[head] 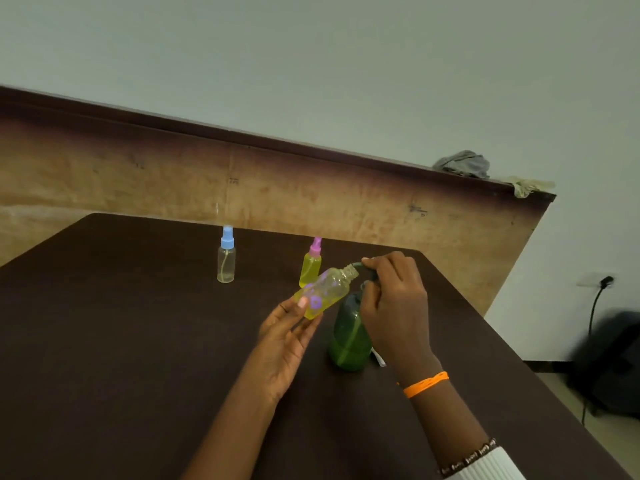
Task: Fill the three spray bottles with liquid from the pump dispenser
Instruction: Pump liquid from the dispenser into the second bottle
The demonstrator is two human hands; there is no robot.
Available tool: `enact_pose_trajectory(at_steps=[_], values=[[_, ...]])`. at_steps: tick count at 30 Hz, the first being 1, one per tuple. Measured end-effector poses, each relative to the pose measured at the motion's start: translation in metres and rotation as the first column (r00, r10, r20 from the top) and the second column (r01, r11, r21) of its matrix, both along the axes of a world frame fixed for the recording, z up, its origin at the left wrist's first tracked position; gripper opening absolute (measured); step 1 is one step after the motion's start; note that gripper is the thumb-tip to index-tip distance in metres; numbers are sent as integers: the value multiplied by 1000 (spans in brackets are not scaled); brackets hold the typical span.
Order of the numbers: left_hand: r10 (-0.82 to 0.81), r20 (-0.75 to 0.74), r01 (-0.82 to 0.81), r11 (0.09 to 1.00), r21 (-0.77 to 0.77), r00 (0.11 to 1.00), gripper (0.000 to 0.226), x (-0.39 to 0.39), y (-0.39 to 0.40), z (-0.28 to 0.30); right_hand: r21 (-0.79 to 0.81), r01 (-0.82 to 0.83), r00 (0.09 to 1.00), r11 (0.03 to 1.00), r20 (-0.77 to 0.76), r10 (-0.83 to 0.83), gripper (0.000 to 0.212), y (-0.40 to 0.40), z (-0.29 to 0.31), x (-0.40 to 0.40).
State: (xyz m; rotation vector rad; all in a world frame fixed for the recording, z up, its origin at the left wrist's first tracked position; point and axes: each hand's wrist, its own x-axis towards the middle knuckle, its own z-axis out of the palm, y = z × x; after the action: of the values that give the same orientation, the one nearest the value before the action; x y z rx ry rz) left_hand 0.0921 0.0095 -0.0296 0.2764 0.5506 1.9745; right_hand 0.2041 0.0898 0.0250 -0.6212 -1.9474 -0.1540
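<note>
**Bottle neck to pump spout: alignment before dispensing**

The left hand holds the uncapped yellow bottle off the bench, fingers and thumb pinching its lower end. The bottle's long axis runs tilted, base toward the person and lower left, open neck up and to the right. The neck sits just at the spout of the green pump dispenser, which stands upright on the bench directly beside the left hand. The right hand covers the pump head, fingers curled over it; the exact contact is hidden. The right hand is the nearer one to the pump. Judged from this, the next press requires the neck to stay under the spout tip.

The blue-capped bottle and pink-capped bottle stand capped farther back, apart from both hands.
</note>
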Motion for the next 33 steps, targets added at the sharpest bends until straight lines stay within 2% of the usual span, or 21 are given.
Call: enact_pose_trajectory(at_steps=[7, 15, 20, 24, 28, 33], values=[[-17, -27, 18, 999, 30, 999, 41, 0, 2, -1, 64, 60, 990, 996, -130, -52, 36, 3, -21, -10], [-10, -43, 12, 999, 42, 999, 39, 3, 1, 1, 91, 24, 999, 996, -33, -21, 27, 8, 3, -6], [-6, -19, 6, 999, 32, 1000, 46, 2, 4, -1, 112, 93, 990, 989, -113, -81, 37, 11, -21, -15], [-12, -22, 13, 999, 33, 1000, 42, 5, 1, 2, 124, 74, 997, 989, -37, -70, 23, 13, -8, -9], [-9, -30, 10, 999, 41, 1000, 43, 5, 0, 2, 61, 9, 1000, 998, 23, -11, 26, 14, 9, -5], [-21, -28, 22, 999, 32, 999, 47, 3, 4, -2, 55, 65, 995, 996, -74, -60, 26, 8, -19, -10]])
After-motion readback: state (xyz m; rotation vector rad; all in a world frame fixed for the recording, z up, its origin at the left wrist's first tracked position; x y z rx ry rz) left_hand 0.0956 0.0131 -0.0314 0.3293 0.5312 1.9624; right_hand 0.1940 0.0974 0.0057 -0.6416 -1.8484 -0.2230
